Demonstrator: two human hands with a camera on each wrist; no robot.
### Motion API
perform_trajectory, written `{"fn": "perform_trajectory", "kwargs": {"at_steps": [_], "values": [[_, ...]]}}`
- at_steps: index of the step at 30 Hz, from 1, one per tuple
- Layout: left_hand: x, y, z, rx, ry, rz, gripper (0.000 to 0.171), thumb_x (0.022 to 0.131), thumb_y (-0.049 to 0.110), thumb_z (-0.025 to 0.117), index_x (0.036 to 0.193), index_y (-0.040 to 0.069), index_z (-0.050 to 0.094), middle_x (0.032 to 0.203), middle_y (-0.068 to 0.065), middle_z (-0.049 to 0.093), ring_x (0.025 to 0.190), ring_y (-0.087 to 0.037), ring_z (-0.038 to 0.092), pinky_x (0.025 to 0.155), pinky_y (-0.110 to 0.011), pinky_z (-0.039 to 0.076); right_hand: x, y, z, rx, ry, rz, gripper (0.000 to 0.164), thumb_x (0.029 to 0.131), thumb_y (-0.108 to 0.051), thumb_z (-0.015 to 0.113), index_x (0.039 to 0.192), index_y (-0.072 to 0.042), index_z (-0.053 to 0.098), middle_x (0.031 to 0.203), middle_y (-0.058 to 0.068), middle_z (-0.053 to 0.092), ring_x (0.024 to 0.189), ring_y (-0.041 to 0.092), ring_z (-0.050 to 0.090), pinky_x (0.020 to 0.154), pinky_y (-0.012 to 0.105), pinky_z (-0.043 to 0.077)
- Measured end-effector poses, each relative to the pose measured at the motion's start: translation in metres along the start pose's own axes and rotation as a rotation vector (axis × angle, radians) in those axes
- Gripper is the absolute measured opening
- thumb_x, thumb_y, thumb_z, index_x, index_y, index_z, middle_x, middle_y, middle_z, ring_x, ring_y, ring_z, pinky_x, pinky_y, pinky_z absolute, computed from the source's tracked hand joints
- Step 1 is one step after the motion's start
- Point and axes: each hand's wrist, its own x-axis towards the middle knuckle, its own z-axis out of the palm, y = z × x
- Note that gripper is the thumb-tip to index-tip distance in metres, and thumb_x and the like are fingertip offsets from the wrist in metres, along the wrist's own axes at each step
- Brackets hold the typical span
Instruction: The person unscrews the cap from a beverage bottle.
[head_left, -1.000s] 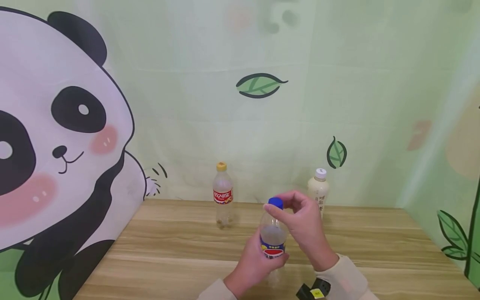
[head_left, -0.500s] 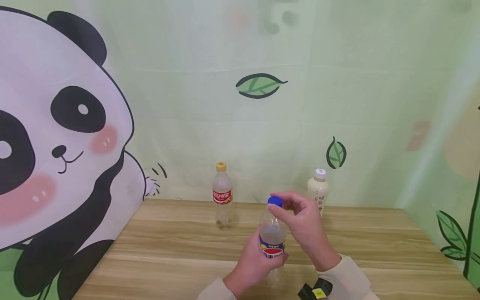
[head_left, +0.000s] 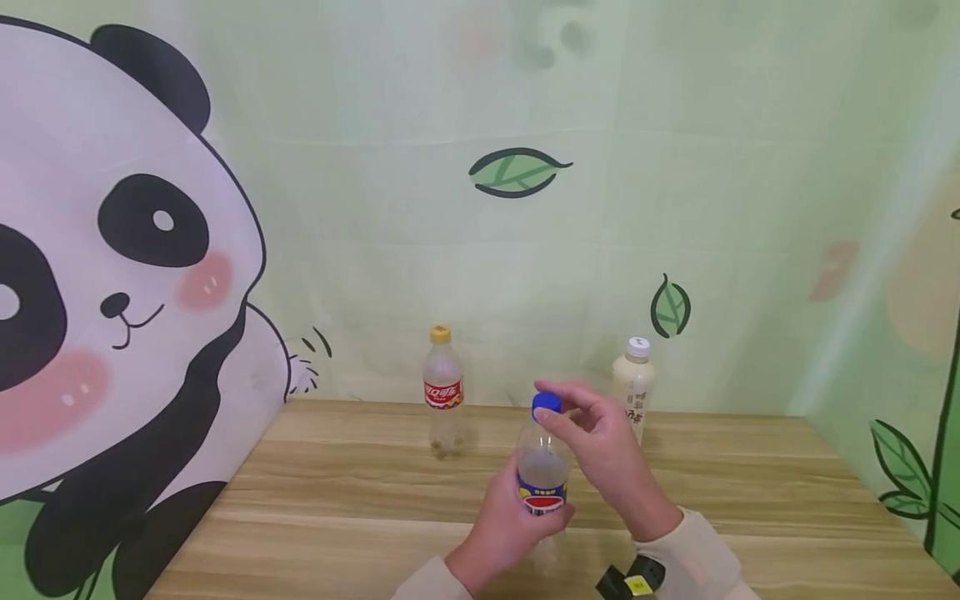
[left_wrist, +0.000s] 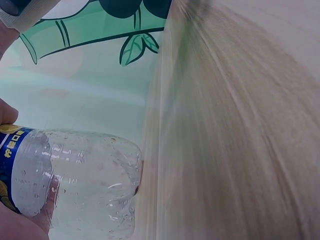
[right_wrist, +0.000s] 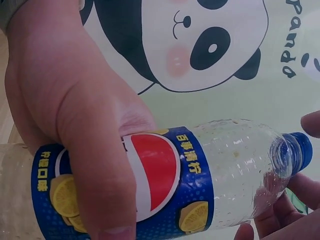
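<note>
My left hand [head_left: 510, 521] grips a clear plastic soda bottle [head_left: 542, 467] around its blue label with lemon slices and a red-white-blue logo. The bottle is held nearly upright, and droplets cling inside its lower part in the left wrist view. At its top, my right hand [head_left: 607, 450] has thumb and index finger around the blue bottle cap [head_left: 547, 406]. In the right wrist view the cap [right_wrist: 299, 152] sits on the neck, with fingertips [right_wrist: 302, 187] close against it. The left thumb [right_wrist: 102, 195] lies across the label there.
A clear cola bottle [head_left: 444, 392] with a red label and yellow cap stands at the back of the wooden table [head_left: 337, 500]. A cream-coloured bottle [head_left: 633, 379] with a white cap stands behind my right hand. A panda-printed cloth [head_left: 375, 208] hangs behind.
The right thumb and index finger have shifted slightly around the blue cap. The left hand keeps its hold on the bottle. The head view has shifted a little.
</note>
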Motion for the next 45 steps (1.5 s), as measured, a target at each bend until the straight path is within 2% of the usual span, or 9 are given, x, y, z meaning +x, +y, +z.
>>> {"fn": "perform_trajectory", "kwargs": {"at_steps": [5,10,14,19,29,45], "values": [[0.0,0.0,-0.001,0.001,0.006,-0.011,0.062,0.077,0.019,0.087,0.129,0.01,0.053,0.108,-0.004,0.068,0.096,-0.011,0.065,0.087,-0.025,0.055,0.002,-0.002,0.001,-0.042,0.044,0.05,0.038,0.093,-0.031,0.076,0.127,-0.017,0.069,0.113,0.006,0.069,0.103,0.022,0.063,0.088,0.032,0.054],[0.0,-0.001,-0.002,-0.011,-0.006,-0.04,0.065,0.078,0.02,0.087,0.132,0.014,0.052,0.112,-0.002,0.068,0.099,-0.013,0.065,0.089,-0.026,0.055,0.002,-0.006,0.004,0.006,0.135,0.111,0.034,0.09,-0.034,0.079,0.113,-0.01,0.069,0.109,0.008,0.071,0.097,0.023,0.063,0.086,0.031,0.055],[0.0,-0.001,-0.003,-0.009,-0.01,-0.052,0.065,0.078,0.022,0.087,0.133,0.015,0.051,0.113,-0.001,0.067,0.1,-0.012,0.065,0.09,-0.026,0.055,0.002,-0.006,0.005,0.034,0.177,0.111,0.033,0.088,-0.033,0.081,0.106,-0.007,0.069,0.102,0.006,0.072,0.092,0.022,0.063,0.082,0.029,0.055],[-0.001,-0.001,-0.003,-0.003,-0.003,-0.036,0.063,0.078,0.022,0.087,0.13,0.013,0.052,0.11,-0.002,0.067,0.097,-0.012,0.065,0.088,-0.025,0.055,0.002,-0.004,0.007,-0.022,0.208,0.104,0.04,0.08,-0.035,0.089,0.103,-0.009,0.068,0.097,0.005,0.069,0.093,0.022,0.061,0.085,0.031,0.05],[-0.002,0.0,-0.003,0.003,-0.017,-0.033,0.06,0.079,0.022,0.086,0.128,0.013,0.053,0.11,-0.002,0.067,0.096,-0.012,0.064,0.087,-0.025,0.054,0.001,-0.004,0.01,-0.055,0.221,0.093,0.043,0.075,-0.033,0.093,0.098,-0.008,0.067,0.093,0.007,0.067,0.09,0.022,0.061,0.091,0.035,0.045],[0.0,0.001,-0.001,-0.01,-0.031,-0.045,0.061,0.08,0.023,0.085,0.13,0.015,0.051,0.111,-0.001,0.067,0.097,-0.013,0.064,0.088,-0.025,0.055,-0.001,-0.002,0.007,-0.033,0.198,0.089,0.038,0.079,-0.032,0.09,0.102,-0.008,0.071,0.103,0.006,0.072,0.097,0.022,0.061,0.093,0.036,0.046]]}}
